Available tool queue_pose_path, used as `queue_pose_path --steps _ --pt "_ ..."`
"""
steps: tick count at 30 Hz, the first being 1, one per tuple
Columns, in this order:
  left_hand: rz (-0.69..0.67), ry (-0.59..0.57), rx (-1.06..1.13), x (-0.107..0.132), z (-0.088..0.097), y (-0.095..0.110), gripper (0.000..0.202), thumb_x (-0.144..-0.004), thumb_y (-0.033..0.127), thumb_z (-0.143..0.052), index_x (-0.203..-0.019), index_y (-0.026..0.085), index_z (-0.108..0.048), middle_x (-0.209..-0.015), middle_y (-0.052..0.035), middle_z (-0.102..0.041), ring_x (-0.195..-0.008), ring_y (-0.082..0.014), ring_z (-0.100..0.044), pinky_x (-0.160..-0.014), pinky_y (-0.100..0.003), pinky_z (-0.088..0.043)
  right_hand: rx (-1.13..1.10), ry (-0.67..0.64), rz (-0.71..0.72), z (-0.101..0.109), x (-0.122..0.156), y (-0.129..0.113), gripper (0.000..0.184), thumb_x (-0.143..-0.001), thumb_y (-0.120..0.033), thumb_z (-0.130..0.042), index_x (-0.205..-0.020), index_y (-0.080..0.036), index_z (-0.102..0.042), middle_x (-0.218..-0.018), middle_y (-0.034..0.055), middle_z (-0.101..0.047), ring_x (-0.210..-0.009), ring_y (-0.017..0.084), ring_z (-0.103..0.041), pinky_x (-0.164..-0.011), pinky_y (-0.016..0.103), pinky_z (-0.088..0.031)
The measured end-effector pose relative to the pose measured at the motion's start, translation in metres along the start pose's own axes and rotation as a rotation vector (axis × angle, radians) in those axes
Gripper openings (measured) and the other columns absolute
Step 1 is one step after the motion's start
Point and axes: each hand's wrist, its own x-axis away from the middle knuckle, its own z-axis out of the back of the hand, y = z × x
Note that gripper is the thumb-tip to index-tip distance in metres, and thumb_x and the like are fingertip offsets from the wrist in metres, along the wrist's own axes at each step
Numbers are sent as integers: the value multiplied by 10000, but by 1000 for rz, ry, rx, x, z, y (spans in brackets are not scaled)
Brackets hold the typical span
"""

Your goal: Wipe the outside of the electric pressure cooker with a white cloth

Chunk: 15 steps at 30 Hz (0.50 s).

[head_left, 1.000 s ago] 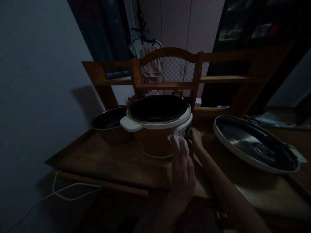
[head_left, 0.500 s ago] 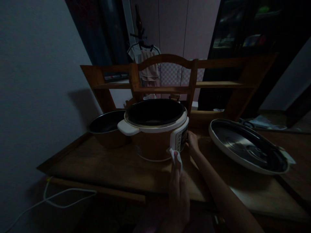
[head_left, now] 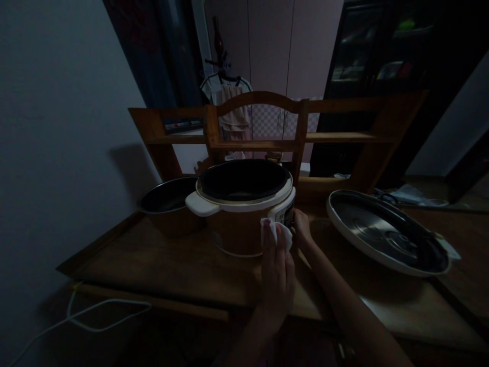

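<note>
Holding white cloth (head_left: 284, 237) in left hand (head_left: 277, 278), at cooker (head_left: 237, 232).

Cloth (head_left: 286, 239) hides part of the control panel (head_left: 283, 212).

Light is dim; the cooker (head_left: 239, 227) looks black inside; a soft shadow marks the wall (head_left: 61, 137); the lid (head_left: 387, 233) glints.

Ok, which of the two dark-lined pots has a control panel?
The electric cooker: its white-framed control panel is beside the right hand. The other pot, left of it, nearer the wall, shows none.
</note>
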Motion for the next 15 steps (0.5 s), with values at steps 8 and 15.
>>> queue_pose_path --steps 8,15 --pt "108 -45 98 22 -5 1 630 -1075 227 -276 -1642 336 -24 -1715 15 27 -1564 -214 14 -1304 -440 -179 -11 -3 11 0 2 0 345 -976 -418 -644 -1209 -163 -641 -1195 70 -670 -1009 218 -680 -861 408 -591" --pt "214 -104 196 38 -4 -3 589 -1087 277 -259 -1640 353 -69 -1714 18 -37 -1560 -193 -41 -1288 -417 -212 -3 -4 2 1 1 0 325 -979 -415 -642 -1179 -160 -649 -1151 63 -681 -961 199 -685 -825 382 -596"
